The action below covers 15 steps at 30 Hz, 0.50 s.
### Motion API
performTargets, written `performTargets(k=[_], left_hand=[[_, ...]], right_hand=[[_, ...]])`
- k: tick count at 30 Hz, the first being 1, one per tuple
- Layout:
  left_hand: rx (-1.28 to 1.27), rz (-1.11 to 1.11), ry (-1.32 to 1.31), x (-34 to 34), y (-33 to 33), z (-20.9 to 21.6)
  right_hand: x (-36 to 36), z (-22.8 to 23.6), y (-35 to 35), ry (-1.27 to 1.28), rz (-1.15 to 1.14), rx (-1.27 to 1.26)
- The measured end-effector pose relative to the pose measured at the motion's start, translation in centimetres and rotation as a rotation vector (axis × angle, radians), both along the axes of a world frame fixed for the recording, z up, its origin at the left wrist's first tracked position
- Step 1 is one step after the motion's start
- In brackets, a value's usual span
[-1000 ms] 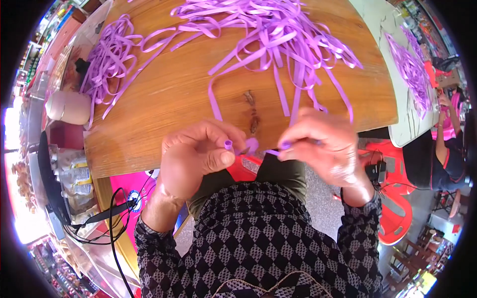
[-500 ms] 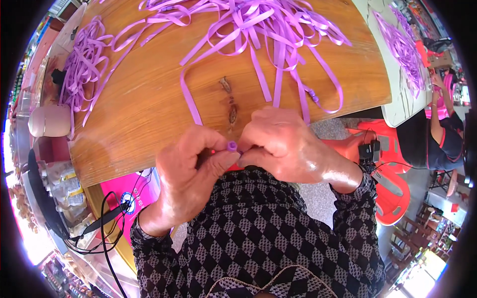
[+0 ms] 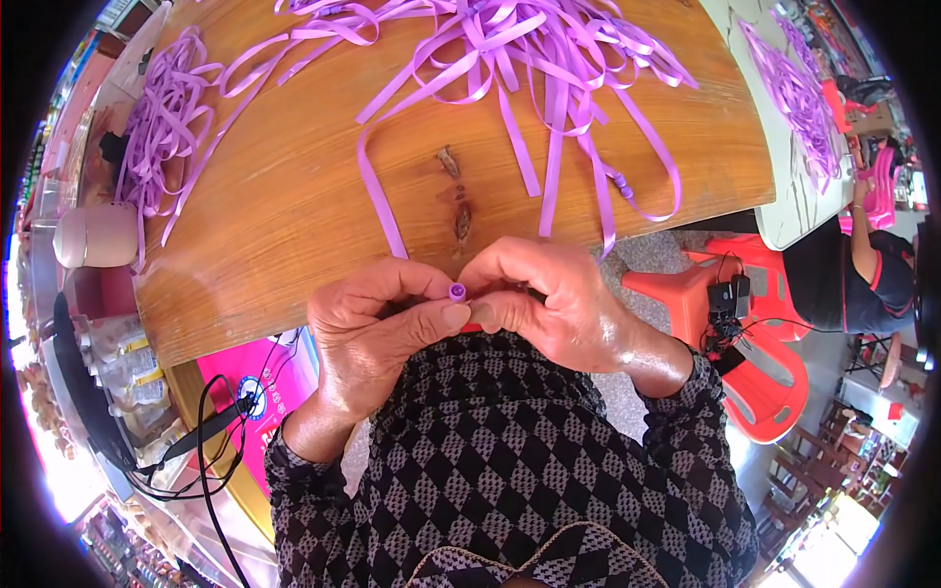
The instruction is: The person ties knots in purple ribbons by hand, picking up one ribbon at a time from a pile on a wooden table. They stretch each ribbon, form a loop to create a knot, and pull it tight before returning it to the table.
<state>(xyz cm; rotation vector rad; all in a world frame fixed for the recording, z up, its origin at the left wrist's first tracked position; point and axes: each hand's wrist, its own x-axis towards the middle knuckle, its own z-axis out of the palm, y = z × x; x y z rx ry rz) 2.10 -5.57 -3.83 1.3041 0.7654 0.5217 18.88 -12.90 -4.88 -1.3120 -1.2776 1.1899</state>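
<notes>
Just off the near edge of the wooden table, a small purple tube-shaped piece (image 3: 457,292) shows its round hollow end. My left hand (image 3: 368,323) is closed in a pinch, with thumb and forefinger on the piece's left side. From the other side, my right hand (image 3: 554,304) pinches at it too, thumb and forefinger against its right side. The rest of the piece is hidden by my fingers. Beyond my hands lies a loose pile of purple ribbons (image 3: 490,39), several strands trailing toward me. One strand carries a small darker purple fitting (image 3: 620,184).
The wooden table (image 3: 294,196) ends close to my waist. More purple ribbons (image 3: 172,127) hang at the left by a rounded pale object (image 3: 96,236). A white table (image 3: 774,211) with ribbons, red plastic stools (image 3: 676,289) and a seated person (image 3: 877,274) are on the right. Black cables (image 3: 203,441) run lower left.
My right hand has turned, bringing its thumb into view against the purple piece. The piece's hollow end now faces up more plainly. The ribbons lie as before.
</notes>
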Motion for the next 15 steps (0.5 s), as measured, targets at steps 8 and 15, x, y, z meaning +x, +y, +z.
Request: performTargets(k=[8,15], left_hand=[[-0.156,0.106,-0.031,0.3,-0.6,0.1],[0.381,-0.069,0.130,-0.4,0.2,0.2]], right_hand=[[0.3,0.2,-0.6,-0.167,-0.021,0.120],[1.0,0.5,-0.3,-0.156,-0.114,0.168]])
